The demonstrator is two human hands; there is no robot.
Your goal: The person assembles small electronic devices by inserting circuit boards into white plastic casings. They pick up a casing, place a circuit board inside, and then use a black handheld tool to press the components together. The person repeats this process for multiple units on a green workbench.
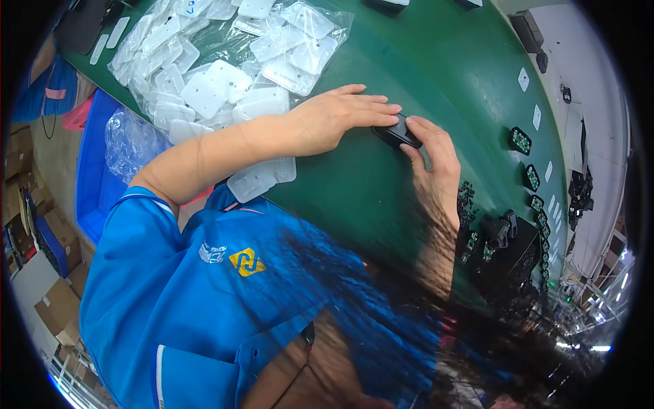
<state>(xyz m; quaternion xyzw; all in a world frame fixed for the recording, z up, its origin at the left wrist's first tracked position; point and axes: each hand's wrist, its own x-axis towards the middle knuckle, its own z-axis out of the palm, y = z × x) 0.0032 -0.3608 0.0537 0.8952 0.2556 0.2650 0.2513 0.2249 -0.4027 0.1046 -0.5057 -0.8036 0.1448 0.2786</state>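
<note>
A small black plastic case [393, 134] with rounded corners is held between my two hands, just over the green table. My left hand [332, 117] reaches across from the left, its index and middle fingertips on the case's top edge; its thumb is hidden. The thumb and fingers of my right hand [436, 158] grip the case's right end. Close behind my left forearm lies a large heap of translucent white plastic plates [211, 88] in clear bags. More such plates [262, 178] lie below that forearm.
Along the right of the green table [436, 58] stand several black cases with green circuit boards [520, 141] and flat white pieces [537, 117]. A dark box [511, 255] with black parts sits at lower right. A blue bin [95, 174] is at left. Dark hair strands cover the lower right.
</note>
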